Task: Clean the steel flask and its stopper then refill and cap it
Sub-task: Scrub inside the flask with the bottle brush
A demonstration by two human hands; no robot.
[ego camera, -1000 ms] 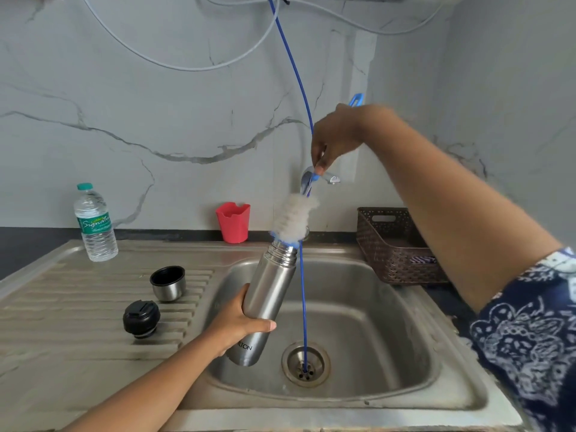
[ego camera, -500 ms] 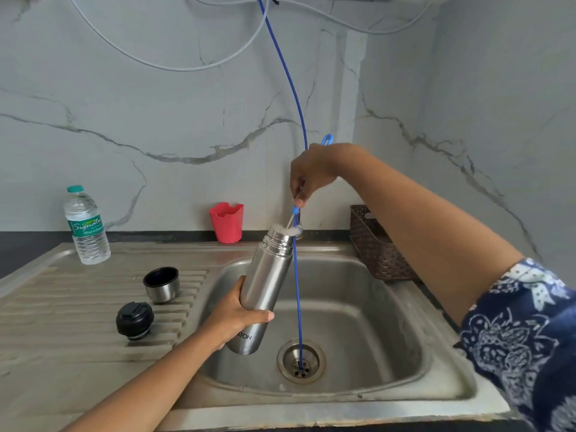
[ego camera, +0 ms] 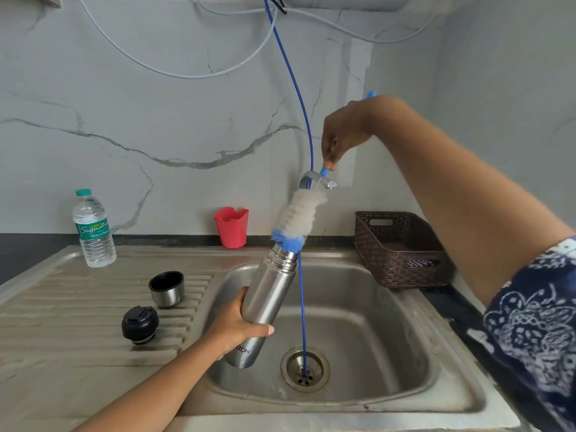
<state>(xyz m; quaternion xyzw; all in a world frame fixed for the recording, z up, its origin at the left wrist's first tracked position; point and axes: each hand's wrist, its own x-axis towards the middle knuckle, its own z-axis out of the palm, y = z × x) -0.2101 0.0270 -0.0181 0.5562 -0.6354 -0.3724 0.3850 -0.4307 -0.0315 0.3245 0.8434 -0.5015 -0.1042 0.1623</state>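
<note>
Head view, left grip (ego camera: 236, 328) curled round one steel flask (ego camera: 271, 289), right grip (ego camera: 345, 136) pinching one brush (ego camera: 303, 214), one stopper (ego camera: 140, 323), one cap (ego camera: 166, 289)

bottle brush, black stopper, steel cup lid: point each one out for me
bottle brush (ego camera: 301, 213), head view, on the white bristles.
black stopper (ego camera: 140, 321), head view, on its top face.
steel cup lid (ego camera: 166, 296), head view, on its steel outer wall.
</note>
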